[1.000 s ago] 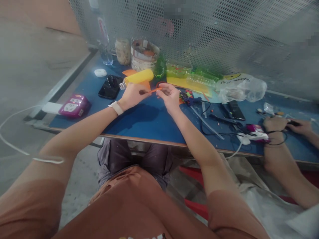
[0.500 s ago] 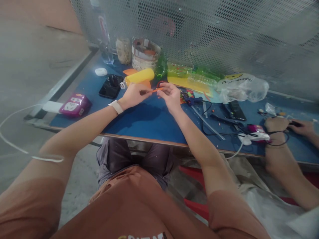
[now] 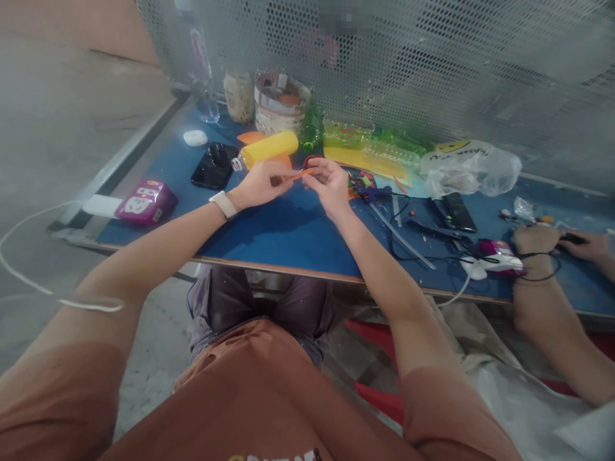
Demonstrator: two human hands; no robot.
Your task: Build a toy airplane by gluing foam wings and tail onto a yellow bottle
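Between both hands, above the blue table top, is a thin orange strip (image 3: 303,173). My left hand (image 3: 265,182), with a pale band on the wrist, pinches the strip's left end. The fingertips of my right hand (image 3: 329,184) close on its right end. Just behind my left hand lies a yellow bottle-shaped roll (image 3: 270,147) over some orange sheet. A dark phone (image 3: 214,166) rests to the left. Right of my right hand are a blue glue gun (image 3: 377,193) and clear glue sticks (image 3: 403,238).
Behind stand a clear bottle (image 3: 204,89), a jar (image 3: 239,99), a woven basket (image 3: 282,121) and green bottles (image 3: 312,131). A purple power socket (image 3: 147,203) sits at left. Another person's hands (image 3: 535,240), a plastic bag (image 3: 473,169) and cables are at right.
My left fingers have shifted slightly along the orange strip, and its tilt differs a little. My right hand has barely moved.
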